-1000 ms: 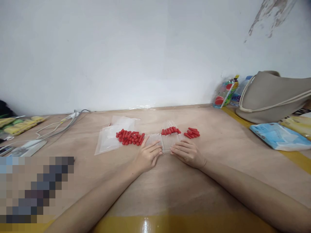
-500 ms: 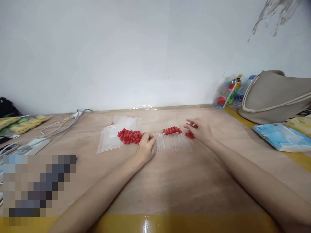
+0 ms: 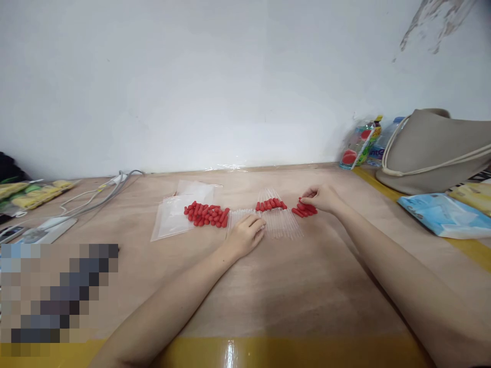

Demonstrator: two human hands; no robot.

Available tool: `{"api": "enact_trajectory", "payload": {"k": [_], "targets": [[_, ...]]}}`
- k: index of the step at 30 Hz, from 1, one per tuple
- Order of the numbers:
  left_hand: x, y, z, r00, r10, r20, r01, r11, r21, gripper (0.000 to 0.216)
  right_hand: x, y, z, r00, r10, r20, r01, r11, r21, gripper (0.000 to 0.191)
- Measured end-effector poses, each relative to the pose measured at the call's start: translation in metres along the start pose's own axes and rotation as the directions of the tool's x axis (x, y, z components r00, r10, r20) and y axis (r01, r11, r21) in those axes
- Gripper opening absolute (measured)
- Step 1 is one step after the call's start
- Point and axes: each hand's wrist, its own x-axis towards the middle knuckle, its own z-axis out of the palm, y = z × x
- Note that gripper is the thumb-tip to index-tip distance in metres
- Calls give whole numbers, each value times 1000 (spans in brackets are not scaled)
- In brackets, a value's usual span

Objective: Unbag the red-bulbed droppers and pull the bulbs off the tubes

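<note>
Left hand (image 3: 245, 236) rests flat, fingers loose, on the clear tubes (image 3: 282, 225) mid-table — gripping nothing. Right hand (image 3: 320, 198) curls over the small cap pile (image 3: 303, 209), just right of the tubes; grip hidden.

I see only one view, from the head camera: it looks forward and slightly down over the desk (image 3: 268, 286) toward the white wall (image 3: 192, 76), with both forearms reaching away from me.
</note>
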Motion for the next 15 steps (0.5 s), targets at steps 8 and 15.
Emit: {"api": "enact_trajectory", "payload": {"k": [8, 15], "targets": [[2, 6, -9, 993, -28, 111, 24, 999, 40, 38, -2, -3, -6, 992, -27, 125, 43, 990, -134, 21], [2, 6, -10, 989, -64, 131, 56, 997, 60, 40, -3, -7, -8, 1000, 1, -5, -1, 981, -193, 27]]}}
